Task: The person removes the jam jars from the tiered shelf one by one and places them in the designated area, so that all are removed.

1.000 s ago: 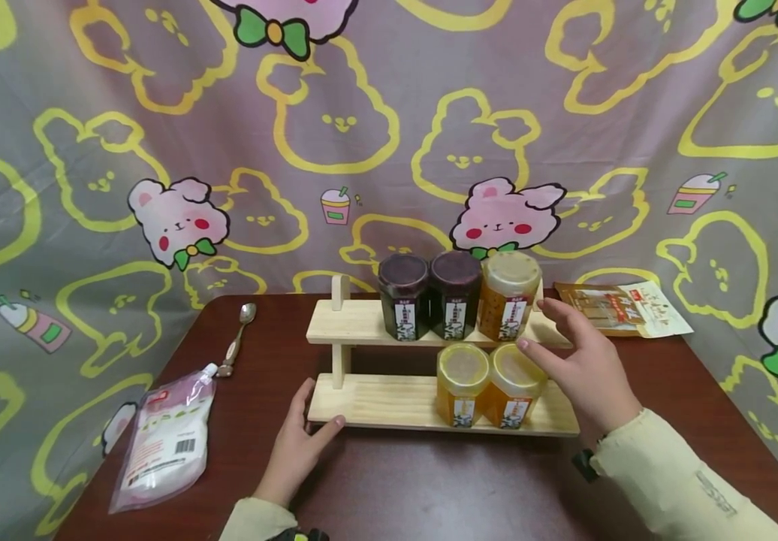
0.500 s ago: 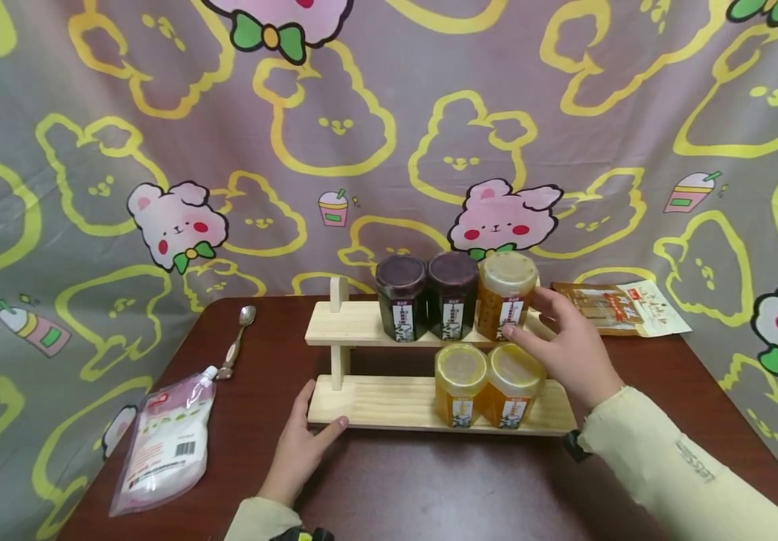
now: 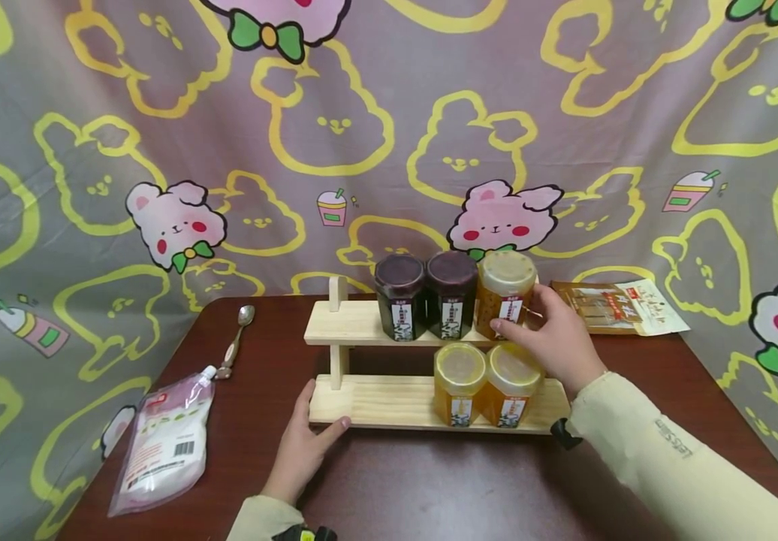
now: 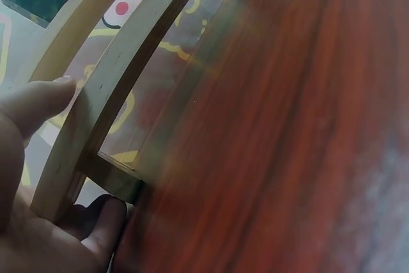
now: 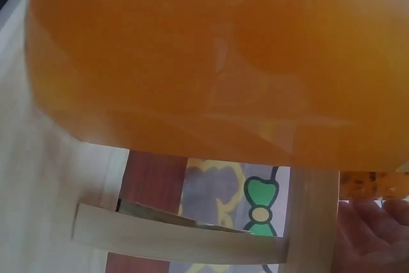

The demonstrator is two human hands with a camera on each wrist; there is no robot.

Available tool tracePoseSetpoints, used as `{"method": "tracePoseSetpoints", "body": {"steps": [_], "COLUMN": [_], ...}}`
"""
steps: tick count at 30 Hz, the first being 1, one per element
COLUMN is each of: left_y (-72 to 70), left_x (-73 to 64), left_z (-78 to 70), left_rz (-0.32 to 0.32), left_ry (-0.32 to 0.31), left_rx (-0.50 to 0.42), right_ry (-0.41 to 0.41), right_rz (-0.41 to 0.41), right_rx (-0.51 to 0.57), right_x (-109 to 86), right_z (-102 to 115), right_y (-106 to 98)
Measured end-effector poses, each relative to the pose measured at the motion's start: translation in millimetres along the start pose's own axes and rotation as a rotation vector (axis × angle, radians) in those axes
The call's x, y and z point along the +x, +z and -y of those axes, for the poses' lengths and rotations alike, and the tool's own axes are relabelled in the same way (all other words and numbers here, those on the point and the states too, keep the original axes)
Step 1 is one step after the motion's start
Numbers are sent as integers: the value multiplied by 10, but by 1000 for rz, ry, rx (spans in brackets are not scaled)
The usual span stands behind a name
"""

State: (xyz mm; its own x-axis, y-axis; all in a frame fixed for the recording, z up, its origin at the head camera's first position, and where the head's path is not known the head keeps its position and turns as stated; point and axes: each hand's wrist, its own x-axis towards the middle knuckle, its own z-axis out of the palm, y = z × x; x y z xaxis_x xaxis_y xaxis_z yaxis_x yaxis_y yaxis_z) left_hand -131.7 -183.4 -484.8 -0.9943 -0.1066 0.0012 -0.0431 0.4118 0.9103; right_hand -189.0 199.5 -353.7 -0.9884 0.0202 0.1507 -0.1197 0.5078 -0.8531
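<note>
A two-tier wooden shelf (image 3: 375,398) stands on the table, with my left hand (image 3: 303,454) gripping the left end of its lower board. In the left wrist view the thumb (image 4: 38,101) lies along one side of the shelf frame (image 4: 105,94). My right hand (image 3: 559,342) holds the pale-lidded amber jar (image 3: 497,304) at the right of the upper board, thumb in front, fingertips behind it. Two dark jars (image 3: 400,300) stand left of it. Below are two yellow-orange jars (image 3: 459,387); one orange jar (image 5: 217,62) fills most of the right wrist view.
On the left of the table lie a spouted pouch (image 3: 166,451) and a metal spoon (image 3: 235,342). A brown and cream snack packet (image 3: 619,306) lies at the back right. A patterned curtain (image 3: 375,135) hangs behind and at both sides.
My right hand has moved left and closed round the amber jar, its thumb reaching across the front. The left hand has stayed on the shelf.
</note>
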Motion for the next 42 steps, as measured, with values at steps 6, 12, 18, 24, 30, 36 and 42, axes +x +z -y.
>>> {"method": "tracePoseSetpoints", "body": {"steps": [6, 12, 18, 24, 30, 36, 42], "left_y": [6, 12, 13, 12, 15, 14, 13], "left_x": [-8, -16, -28, -28, -31, -29, -25], "left_z": [-16, -17, 8, 32, 29, 33, 42], "left_rz": [-5, -5, -13, -16, -17, -20, -21], "left_ry": [15, 16, 18, 40, 40, 44, 45], "left_rx": [-41, -39, 5, 0, 0, 14, 13], "right_ry": [-11, -4, 7, 22, 42, 18, 3], "right_rz": [24, 47, 67, 65, 73, 65, 60], "right_rx": [-20, -49, -44, -33, 26, 3, -10], "right_x": [51, 86, 101, 88, 70, 59, 53], "right_z": [11, 12, 15, 26, 18, 0, -24], "right_y": [8, 3, -15, -23, -41, -56, -70]}}
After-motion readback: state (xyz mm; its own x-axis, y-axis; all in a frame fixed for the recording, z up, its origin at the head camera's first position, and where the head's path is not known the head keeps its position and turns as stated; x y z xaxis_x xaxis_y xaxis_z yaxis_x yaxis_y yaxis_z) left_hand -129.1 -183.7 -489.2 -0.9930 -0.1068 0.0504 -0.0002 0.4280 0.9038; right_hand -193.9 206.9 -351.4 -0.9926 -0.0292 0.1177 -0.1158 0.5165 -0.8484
